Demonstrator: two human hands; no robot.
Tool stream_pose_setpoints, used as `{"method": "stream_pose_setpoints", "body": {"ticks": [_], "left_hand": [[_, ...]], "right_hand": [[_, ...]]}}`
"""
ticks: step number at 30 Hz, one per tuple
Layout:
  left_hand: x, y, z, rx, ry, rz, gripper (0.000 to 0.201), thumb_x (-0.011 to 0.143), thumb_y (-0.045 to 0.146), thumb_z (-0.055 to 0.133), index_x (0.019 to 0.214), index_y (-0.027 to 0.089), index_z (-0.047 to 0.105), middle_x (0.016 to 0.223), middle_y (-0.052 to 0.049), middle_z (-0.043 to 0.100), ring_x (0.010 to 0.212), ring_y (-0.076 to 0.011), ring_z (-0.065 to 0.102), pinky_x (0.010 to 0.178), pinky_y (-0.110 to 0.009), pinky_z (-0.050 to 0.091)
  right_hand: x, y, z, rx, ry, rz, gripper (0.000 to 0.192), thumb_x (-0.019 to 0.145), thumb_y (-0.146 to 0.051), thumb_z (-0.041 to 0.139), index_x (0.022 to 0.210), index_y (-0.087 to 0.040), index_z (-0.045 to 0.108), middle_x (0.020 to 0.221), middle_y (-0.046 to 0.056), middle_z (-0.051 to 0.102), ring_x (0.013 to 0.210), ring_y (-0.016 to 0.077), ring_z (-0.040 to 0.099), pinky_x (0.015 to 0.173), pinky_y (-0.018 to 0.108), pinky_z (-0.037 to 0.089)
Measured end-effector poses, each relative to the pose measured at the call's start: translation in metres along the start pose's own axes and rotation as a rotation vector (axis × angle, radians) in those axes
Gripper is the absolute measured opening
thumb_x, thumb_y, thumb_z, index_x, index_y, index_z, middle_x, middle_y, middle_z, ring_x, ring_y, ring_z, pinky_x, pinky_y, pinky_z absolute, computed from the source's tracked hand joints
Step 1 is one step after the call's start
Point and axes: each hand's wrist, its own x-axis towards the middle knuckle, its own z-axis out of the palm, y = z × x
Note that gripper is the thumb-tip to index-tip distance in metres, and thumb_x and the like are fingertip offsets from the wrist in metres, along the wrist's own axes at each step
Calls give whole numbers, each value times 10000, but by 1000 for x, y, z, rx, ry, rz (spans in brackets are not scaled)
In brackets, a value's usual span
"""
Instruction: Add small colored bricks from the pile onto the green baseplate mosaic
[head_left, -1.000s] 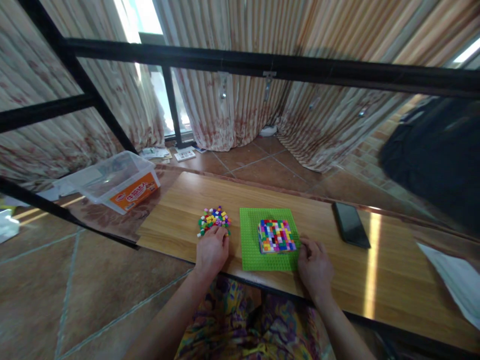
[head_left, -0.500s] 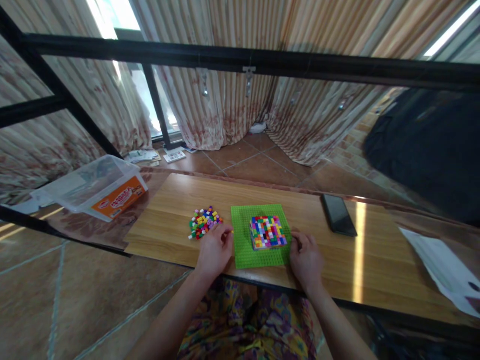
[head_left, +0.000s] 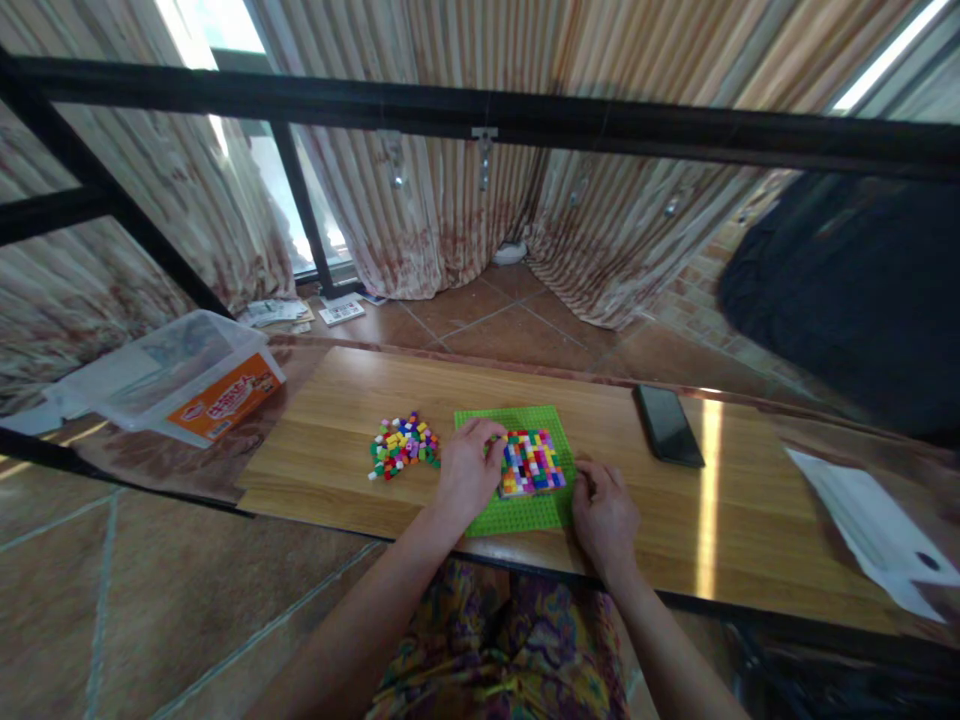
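Note:
A green studded baseplate (head_left: 517, 518) lies on the wooden board, bearing a block built of many small coloured building bricks (head_left: 534, 462). My left hand (head_left: 469, 468) reaches over the plate's left part, its thumb and fingers pinched at the block's upper left edge. Whatever sits between those fingertips is hidden now; a small yellow brick showed there a moment earlier. Curled at the plate's right edge, my right hand (head_left: 606, 508) appears to grip that rim. Loose small bricks (head_left: 403, 446) are heaped left of the plate.
A black phone (head_left: 669, 426) lies right of the plate, and a white paper sheet (head_left: 862, 520) farther right. The clear plastic box with an orange label (head_left: 225, 398) stands at the left. A black metal bar (head_left: 450, 110) crosses above, before striped curtains.
My left hand has moved right, from beside the brick heap to the left edge of the built block. My right hand stays at the plate's right edge. The view has shifted slightly.

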Motion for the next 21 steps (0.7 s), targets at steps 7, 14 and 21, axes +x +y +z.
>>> {"method": "stream_pose_setpoints", "body": {"ticks": [7, 14, 21], "left_hand": [[1, -1, 4, 117, -29, 81, 131, 876, 157, 462, 882, 198, 586, 909, -37, 625, 897, -175, 583, 817, -309, 465], [0, 1, 5, 154, -33, 90, 133, 883, 153, 450, 893, 190, 578, 922, -41, 624, 903, -175, 576, 819, -306, 460], [-1, 0, 7, 134, -26, 89, 147, 889, 162, 446, 889, 186, 591, 946, -46, 628, 914, -172, 581, 822, -301, 465]], "right_hand": [[0, -1, 0, 3, 1, 13, 271, 861, -269, 424, 983, -182, 650, 993, 62, 626, 844, 157, 570, 706, 266, 389], [-1, -3, -2, 6, 4, 20, 263, 861, -266, 425, 971, -184, 649, 991, 52, 622, 829, 148, 570, 689, 254, 387], [0, -1, -1, 4, 7, 3, 266, 861, -267, 423, 972, -181, 649, 982, 61, 623, 831, 153, 569, 694, 261, 390]]}}
